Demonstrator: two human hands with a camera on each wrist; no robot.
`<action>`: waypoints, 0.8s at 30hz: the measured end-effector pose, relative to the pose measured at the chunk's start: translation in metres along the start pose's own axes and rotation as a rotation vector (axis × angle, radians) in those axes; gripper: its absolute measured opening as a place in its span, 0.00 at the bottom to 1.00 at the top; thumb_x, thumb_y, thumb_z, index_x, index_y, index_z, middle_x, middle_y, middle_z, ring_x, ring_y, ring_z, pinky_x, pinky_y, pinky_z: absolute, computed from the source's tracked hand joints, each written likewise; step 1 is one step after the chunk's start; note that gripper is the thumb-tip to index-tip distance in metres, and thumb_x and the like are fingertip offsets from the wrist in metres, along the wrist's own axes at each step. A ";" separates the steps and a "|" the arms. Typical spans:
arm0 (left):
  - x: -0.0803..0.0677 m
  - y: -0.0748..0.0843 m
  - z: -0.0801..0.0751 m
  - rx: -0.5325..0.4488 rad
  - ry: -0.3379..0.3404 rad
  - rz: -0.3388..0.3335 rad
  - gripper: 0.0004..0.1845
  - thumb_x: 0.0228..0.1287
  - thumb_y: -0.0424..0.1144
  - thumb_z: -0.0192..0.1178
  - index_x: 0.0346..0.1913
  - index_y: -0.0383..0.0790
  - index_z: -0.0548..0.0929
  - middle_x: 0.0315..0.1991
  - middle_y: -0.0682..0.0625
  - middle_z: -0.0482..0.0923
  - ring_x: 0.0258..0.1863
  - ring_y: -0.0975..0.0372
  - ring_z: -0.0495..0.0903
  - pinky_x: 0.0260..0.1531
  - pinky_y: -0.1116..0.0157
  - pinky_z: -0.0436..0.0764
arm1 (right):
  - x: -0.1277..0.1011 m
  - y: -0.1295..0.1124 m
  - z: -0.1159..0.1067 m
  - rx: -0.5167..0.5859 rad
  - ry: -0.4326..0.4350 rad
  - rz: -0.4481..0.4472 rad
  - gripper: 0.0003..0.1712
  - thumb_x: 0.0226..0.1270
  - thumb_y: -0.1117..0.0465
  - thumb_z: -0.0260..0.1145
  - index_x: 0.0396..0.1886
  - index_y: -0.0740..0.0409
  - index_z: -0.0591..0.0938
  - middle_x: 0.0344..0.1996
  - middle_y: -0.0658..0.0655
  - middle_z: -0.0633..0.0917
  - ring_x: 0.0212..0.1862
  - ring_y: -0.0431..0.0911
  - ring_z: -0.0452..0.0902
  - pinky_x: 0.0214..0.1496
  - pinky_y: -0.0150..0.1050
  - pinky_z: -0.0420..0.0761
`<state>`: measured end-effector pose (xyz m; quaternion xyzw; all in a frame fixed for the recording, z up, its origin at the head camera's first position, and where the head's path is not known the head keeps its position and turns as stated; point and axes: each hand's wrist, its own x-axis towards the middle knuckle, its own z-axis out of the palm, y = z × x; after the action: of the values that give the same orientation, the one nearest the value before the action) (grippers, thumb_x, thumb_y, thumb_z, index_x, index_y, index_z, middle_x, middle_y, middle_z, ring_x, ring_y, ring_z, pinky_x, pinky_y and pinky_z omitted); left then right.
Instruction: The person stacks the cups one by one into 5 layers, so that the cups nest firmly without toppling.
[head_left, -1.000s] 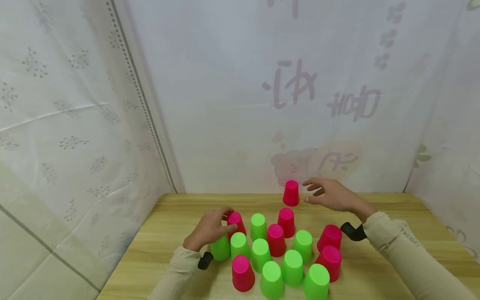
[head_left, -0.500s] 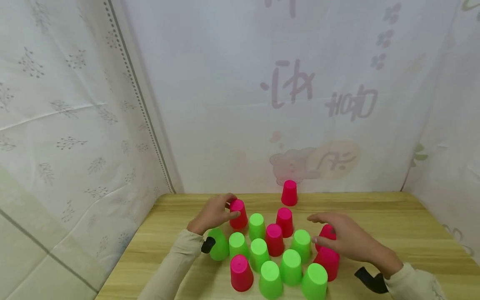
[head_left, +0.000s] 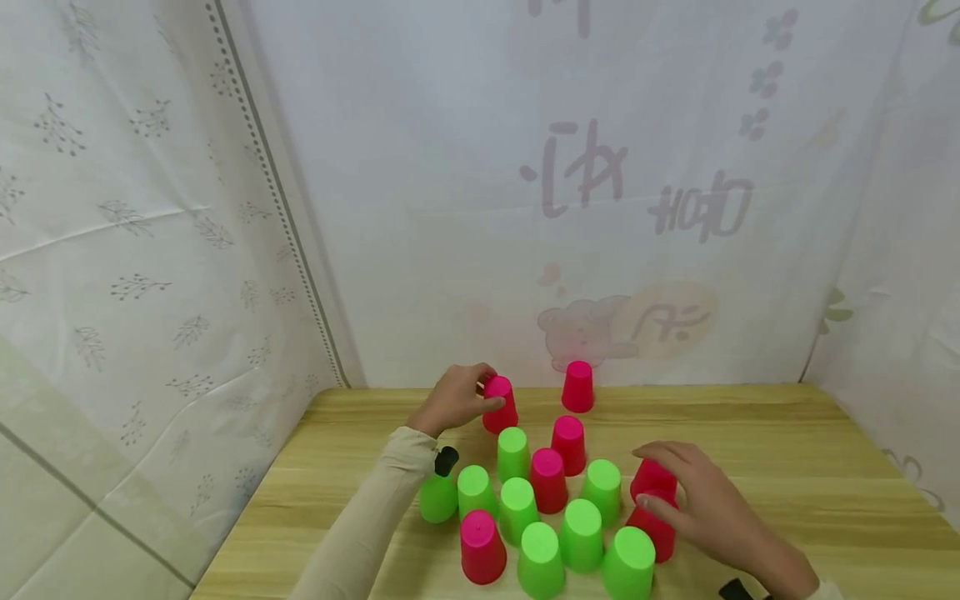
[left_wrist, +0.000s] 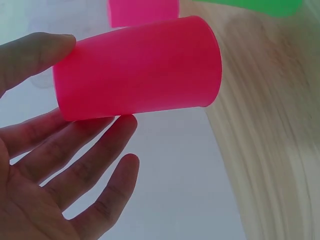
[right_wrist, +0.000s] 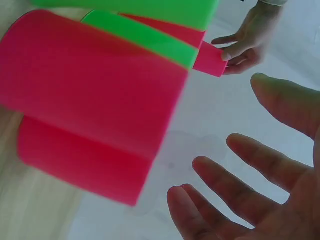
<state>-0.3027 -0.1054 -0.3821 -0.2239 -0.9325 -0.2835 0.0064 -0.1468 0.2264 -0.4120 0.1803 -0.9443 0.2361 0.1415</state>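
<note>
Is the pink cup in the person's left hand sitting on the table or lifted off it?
Lifted. In the left wrist view the pink cup hangs pinched in the left hand, its open rim clear of the wooden table.

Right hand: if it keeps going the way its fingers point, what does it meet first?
Probably the pink cup in the cluster's right side: the right hand has open fingers reaching toward it. Contact is unclear; the wrist view shows a gap.

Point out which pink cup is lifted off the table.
The pink cup gripped by the left hand, far left of the group; every other pink cup stands upside down on the table.
</note>
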 end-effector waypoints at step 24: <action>0.066 0.027 0.045 0.065 -0.068 -0.075 0.22 0.62 0.42 0.69 0.57 0.37 0.80 0.48 0.45 0.85 0.43 0.56 0.83 0.41 0.63 0.87 | 0.007 0.047 0.018 0.179 -0.029 0.187 0.28 0.59 0.60 0.75 0.58 0.63 0.80 0.50 0.59 0.87 0.47 0.50 0.83 0.34 0.28 0.81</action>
<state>-0.3459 -0.0344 -0.3965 -0.1981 -0.9486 -0.2453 -0.0284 -0.1755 0.2543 -0.4430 0.1069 -0.9341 0.3289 0.0886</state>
